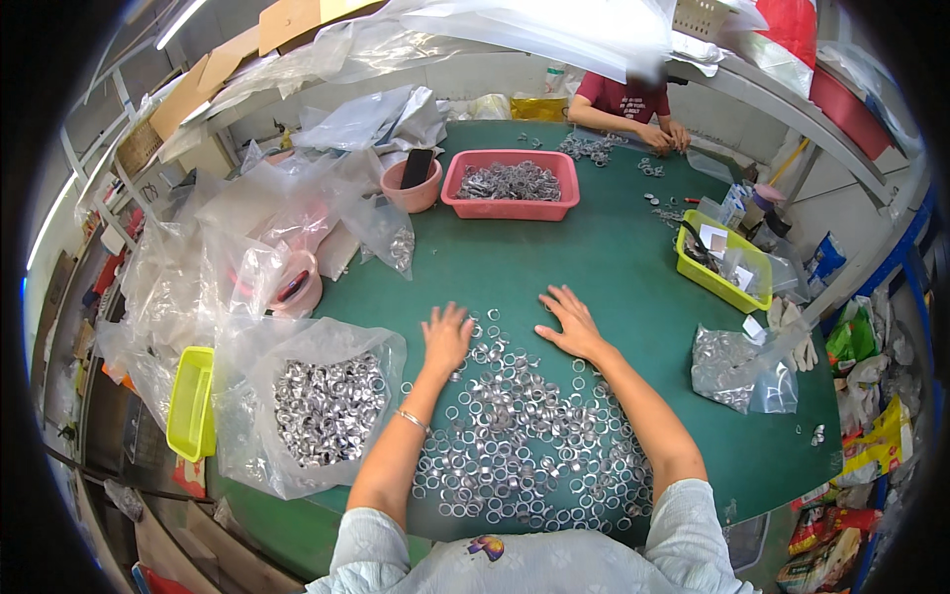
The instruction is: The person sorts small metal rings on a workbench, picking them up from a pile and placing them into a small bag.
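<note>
Many silvery metal rings [512, 416] lie spread on the green tabletop [475, 260] between my forearms. At the far left edge of this spread is my left hand [447, 338], palm down, slightly blurred, fingers apart, with a few rings beside it. My right hand [571, 324] hovers or rests at the far right edge, fingers spread; a ring shows by its fingertips. Neither hand grips anything. To the left of my left arm, an open clear plastic bag [245, 416] holds a heap of similar metal rings [330, 408].
A pink tray [510, 210] of metal pieces stands ahead, beside a pink pot [410, 194] holding a phone [417, 169]. A yellow-green basket [724, 278] and a filled plastic bag [724, 371] sit at right. Another person [623, 104] handles small parts at the far end.
</note>
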`<state>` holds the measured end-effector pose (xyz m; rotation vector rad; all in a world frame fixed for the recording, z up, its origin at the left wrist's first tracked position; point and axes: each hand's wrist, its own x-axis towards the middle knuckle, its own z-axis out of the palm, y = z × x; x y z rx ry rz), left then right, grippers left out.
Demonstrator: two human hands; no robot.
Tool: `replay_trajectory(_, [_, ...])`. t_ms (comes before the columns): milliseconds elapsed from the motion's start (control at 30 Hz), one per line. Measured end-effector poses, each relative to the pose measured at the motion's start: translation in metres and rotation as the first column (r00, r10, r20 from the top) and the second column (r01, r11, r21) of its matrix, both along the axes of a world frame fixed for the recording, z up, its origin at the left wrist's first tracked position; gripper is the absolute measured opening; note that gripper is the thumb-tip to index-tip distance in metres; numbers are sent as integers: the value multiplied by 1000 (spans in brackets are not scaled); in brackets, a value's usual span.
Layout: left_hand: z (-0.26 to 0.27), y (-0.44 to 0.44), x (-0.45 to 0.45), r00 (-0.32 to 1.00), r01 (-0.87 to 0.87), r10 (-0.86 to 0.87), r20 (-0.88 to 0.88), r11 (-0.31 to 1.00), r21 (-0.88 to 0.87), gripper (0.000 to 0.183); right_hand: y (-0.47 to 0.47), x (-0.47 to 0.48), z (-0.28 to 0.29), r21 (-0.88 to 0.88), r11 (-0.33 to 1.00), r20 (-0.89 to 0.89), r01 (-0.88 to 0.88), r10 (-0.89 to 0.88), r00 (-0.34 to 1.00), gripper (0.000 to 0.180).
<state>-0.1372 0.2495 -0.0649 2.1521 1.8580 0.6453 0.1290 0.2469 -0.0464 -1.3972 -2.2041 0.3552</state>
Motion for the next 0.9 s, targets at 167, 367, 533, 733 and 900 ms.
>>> replay_trajectory(167, [3, -47, 14, 872, 396, -401, 279, 915, 80, 33, -32, -18, -15, -248, 890, -230, -382, 329, 916, 59])
replay_trajectory(367, [39, -97, 18, 726, 557, -454, 517, 829, -53, 44, -105, -10, 27, -366, 804, -273, -469, 389, 880, 59])
replay_trajectory(533, [69, -135, 34, 691, 666, -579, 433, 743, -70, 47, -138, -4, 39, -325, 817, -318, -477, 380, 869, 49])
replay_trajectory(733, [74, -188, 47, 669, 714, -593, 449, 681, -165, 49, -187, -4, 51, -189, 884, -153, -427, 403, 902, 38])
replay_trajectory(900, [79, -231, 47, 625, 624, -500, 599, 781, 1, 48, -225, 5, 59, -143, 932, -45, -333, 329, 943, 33])
